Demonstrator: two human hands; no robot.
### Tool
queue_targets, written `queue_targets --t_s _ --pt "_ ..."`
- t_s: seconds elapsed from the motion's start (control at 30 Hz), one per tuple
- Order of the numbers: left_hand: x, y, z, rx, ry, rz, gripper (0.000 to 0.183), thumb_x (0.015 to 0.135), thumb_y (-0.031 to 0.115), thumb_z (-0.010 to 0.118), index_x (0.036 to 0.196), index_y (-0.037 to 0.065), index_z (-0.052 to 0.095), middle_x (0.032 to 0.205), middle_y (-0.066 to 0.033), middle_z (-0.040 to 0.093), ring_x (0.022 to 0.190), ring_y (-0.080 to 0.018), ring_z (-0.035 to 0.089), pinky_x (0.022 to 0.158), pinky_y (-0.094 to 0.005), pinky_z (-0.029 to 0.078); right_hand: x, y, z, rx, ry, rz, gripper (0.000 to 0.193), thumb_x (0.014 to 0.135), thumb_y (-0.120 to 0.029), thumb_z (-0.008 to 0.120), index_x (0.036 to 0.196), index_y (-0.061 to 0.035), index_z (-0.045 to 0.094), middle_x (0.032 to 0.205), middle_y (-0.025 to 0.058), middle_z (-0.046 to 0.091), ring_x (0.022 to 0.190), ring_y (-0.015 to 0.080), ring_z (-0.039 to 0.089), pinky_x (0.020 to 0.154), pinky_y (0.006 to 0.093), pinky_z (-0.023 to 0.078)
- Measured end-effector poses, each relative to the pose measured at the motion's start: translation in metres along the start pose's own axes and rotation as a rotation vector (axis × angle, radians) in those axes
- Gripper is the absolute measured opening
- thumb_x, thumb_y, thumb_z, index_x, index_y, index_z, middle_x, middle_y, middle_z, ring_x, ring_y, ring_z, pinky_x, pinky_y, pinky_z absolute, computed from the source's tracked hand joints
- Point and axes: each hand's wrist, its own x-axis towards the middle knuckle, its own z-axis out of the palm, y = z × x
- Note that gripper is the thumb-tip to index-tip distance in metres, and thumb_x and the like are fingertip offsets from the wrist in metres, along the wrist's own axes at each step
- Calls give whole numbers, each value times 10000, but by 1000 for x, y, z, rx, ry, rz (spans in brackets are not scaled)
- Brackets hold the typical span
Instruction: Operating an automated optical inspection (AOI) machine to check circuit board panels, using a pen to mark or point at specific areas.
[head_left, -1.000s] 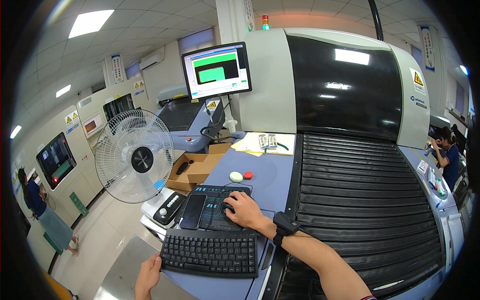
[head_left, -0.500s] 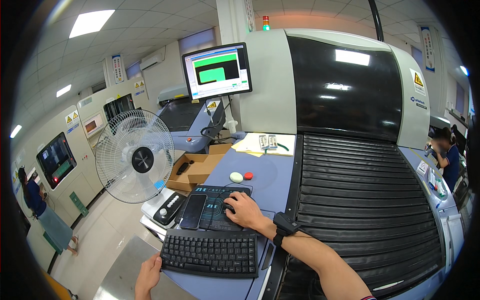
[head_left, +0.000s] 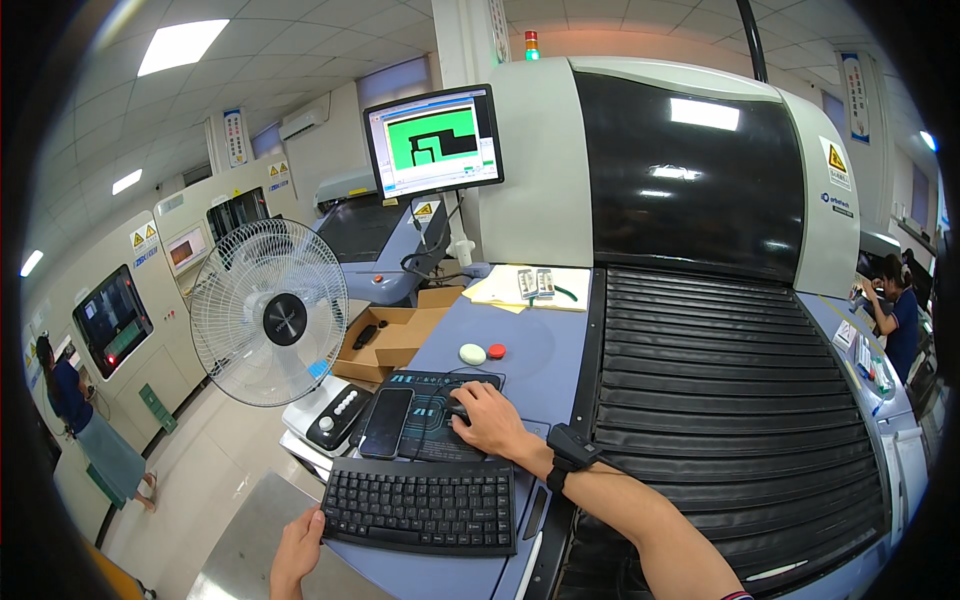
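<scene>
My right hand [head_left: 490,420] is wrapped over a black computer mouse [head_left: 457,408] on a dark patterned mouse pad [head_left: 432,392]. A black band with a small box sits on that wrist. My left hand [head_left: 298,545] is at the left edge of a black keyboard [head_left: 420,505], fingers curled against its corner; the fingers' undersides are hidden. Between mouse and keyboard, a black smartphone [head_left: 387,422] lies on the pad's left part. Above the desk, a monitor [head_left: 432,140] shows a green picture with black shapes.
A white fan [head_left: 270,315] stands left of the desk, beside an open cardboard box [head_left: 395,335]. A pale green button and a red button [head_left: 496,351] sit behind the pad. The large machine's black ribbed cover [head_left: 730,400] fills the right. Other people work at far left and far right.
On the monitor the picture has switched from green blocks on black to a mostly green field with black shapes. Both my hands stay in nearly the same place.
</scene>
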Motion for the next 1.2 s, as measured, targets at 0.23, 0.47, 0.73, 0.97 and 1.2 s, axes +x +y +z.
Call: queue_targets --t_s 0.23,0.47,0.73,0.97,1.2 --pt "4 -13 1 -16 -37 37 486 1117 334 442 1354 -46 629 1022 -127 721 895 -186 659 818 -344 536 -1 2 3 -26 16 -7 345 876 -218 733 1183 -66 694 1240 143 635 1144 352 610 983 446 533" --pt "0 1 -2 -46 -67 -5 490 1119 338 442 1361 -47 624 1071 -142 726 940 -191 670 832 -347 552 -2 0 0 -11 7 11 340 871 -216 712 1167 -49 690 1233 158 632 1143 360 598 1010 455 512" --pt "-1 2 -2 -65 -59 -18 494 1120 343 449 1366 -49 620 1096 -157 730 992 -202 672 880 -353 543 -1 1 1 -32 12 0 355 860 -214 728 1178 -60 700 1228 140 637 1137 348 606 986 445 528" --pt "-2 4 -2 -34 -62 -14 489 1117 335 451 1362 -52 621 1122 -174 732 1024 -219 677 913 -355 533 -1 2 2 -24 -18 -10 355 870 -221 728 1183 -57 699 1245 139 636 1150 341 607 998 433 525" --pt "0 -2 -2 -27 -68 -1 485 1117 336 455 1366 -45 623 1135 -178 734 1020 -225 687 911 -360 544 -2 -1 -2 12 -37 -27 359 865 -233 720 1175 -54 704 1231 122 639 1156 334 608 999 443 533"
